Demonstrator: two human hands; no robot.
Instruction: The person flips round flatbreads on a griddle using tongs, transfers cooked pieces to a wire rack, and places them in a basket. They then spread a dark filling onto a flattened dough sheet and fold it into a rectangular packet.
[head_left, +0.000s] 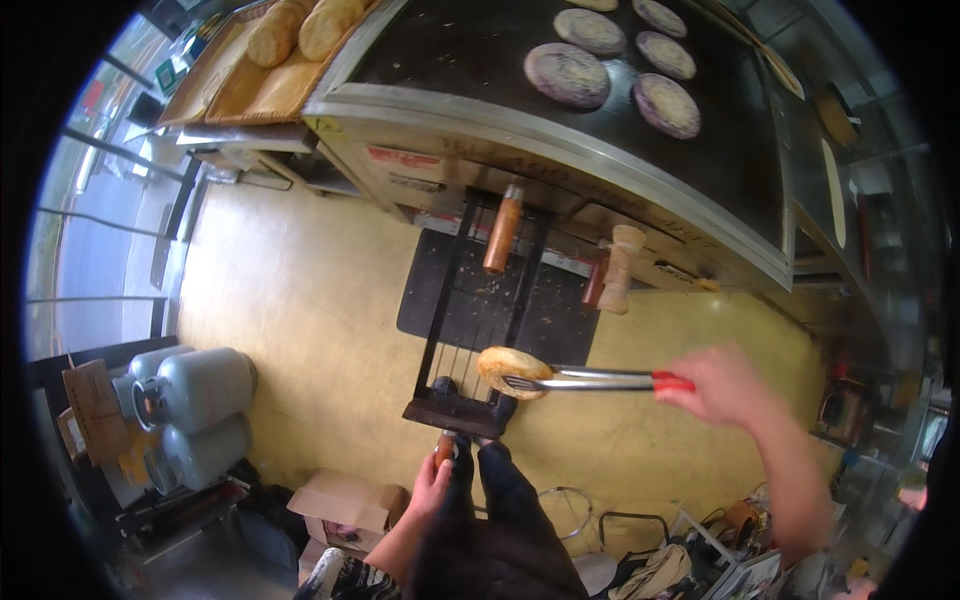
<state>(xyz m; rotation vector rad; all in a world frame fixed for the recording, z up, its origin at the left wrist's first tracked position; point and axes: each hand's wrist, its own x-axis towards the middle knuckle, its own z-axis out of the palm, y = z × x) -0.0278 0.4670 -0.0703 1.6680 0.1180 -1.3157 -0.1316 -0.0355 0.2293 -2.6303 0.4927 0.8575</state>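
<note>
My right hand (712, 386) grips the red handles of metal tongs (600, 380). Between the tongs' tips is a browned round flatbread (513, 371), held above a pulled-out black metal rack (517, 300) with thin bars. My left hand (433, 480) is closed around the wooden handle (445, 448) at the rack's near end. The rack reaches from beneath the griddle towards my legs. On the dark griddle (450, 52) lie several flat, purple-tinged dough rounds (567, 75). Two more handles stick out from the griddle's front, an orange-brown one (502, 232) and a tape-wrapped one (622, 270).
A lined basket (262, 101) with browned breads (276, 34) stands left of the griddle. Grey gas cylinders (206, 390) stand at the left, near an open cardboard box (349, 502). A black mat (427, 292) lies under the rack. Bags and a metal frame clutter the lower right.
</note>
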